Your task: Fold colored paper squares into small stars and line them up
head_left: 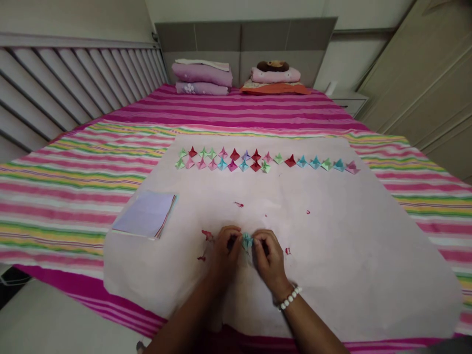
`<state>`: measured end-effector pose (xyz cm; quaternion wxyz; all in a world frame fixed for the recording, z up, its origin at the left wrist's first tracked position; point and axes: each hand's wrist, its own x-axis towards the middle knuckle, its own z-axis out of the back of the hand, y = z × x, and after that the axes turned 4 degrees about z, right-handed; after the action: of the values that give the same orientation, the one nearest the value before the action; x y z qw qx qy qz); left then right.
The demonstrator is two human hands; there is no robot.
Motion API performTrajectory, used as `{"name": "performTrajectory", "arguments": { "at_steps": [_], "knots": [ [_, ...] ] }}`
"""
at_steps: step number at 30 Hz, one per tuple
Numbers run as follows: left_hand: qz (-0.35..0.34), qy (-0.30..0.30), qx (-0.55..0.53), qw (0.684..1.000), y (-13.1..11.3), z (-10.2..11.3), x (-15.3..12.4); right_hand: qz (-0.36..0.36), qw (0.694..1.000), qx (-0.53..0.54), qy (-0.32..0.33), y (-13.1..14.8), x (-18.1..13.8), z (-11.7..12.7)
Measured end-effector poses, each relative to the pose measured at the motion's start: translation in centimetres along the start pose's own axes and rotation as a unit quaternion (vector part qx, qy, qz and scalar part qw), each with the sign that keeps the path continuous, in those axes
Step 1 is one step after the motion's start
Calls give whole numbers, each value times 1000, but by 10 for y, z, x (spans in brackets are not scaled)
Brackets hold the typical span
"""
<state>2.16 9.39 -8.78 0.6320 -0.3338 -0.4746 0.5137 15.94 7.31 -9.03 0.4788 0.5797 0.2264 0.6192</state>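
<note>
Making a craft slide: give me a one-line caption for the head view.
Left hand and right hand pinch a blue folded paper over a pale sheet, rows of folded pieces beyond.

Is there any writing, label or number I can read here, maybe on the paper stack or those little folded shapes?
None: no text shows anywhere. The paper stack has a plain top sheet, the row of folded shapes is plain coloured paper, and the blue folded piece pinched between the left hand and right hand shows no print.
</note>
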Motion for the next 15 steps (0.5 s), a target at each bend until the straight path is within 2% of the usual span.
{"name": "performTrajectory", "arguments": {
  "at_steps": [4, 10, 15],
  "knots": [
    [11, -16, -8, 1000, 2, -1, -1, -2, 1000, 5, -10, 0, 0, 0],
    [7, -9, 0, 1000, 2, -6, 0, 1, 1000, 2, 26, -2, -1, -2],
    [-2, -5, 11, 1000, 5, -7, 0, 9, 999, -14, 28, -6, -2, -4]
  ]
}}
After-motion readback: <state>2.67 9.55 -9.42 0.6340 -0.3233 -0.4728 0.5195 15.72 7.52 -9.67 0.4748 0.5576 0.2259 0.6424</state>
